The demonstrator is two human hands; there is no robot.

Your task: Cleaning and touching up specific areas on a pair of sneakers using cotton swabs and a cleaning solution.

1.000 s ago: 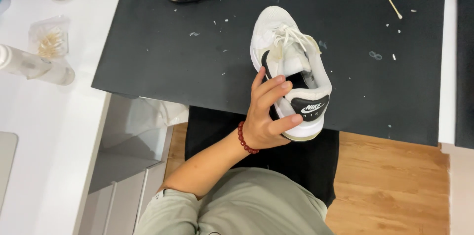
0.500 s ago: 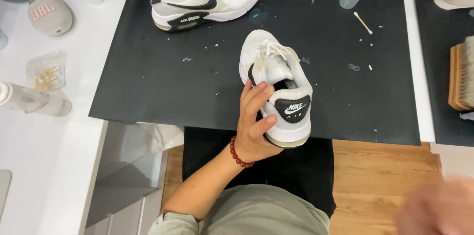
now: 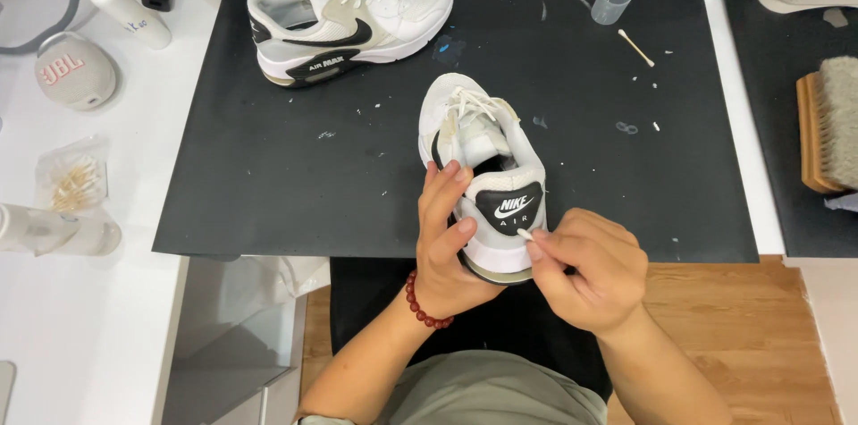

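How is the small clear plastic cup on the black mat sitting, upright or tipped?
Tipped: the small clear plastic cup lies on its side on the black mat.

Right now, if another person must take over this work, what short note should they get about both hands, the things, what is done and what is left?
Left hand: grips the white sneaker with black heel patch by its heel side, at the near edge of the black rubber mat.
Right hand: pinches a small cotton swab, tip at the heel patch.
The second white sneaker lies on its side at the far end of the mat; a used swab and clear plastic cup lie far right.
Done: cannot tell.
Left: heel cleaning appears in progress.
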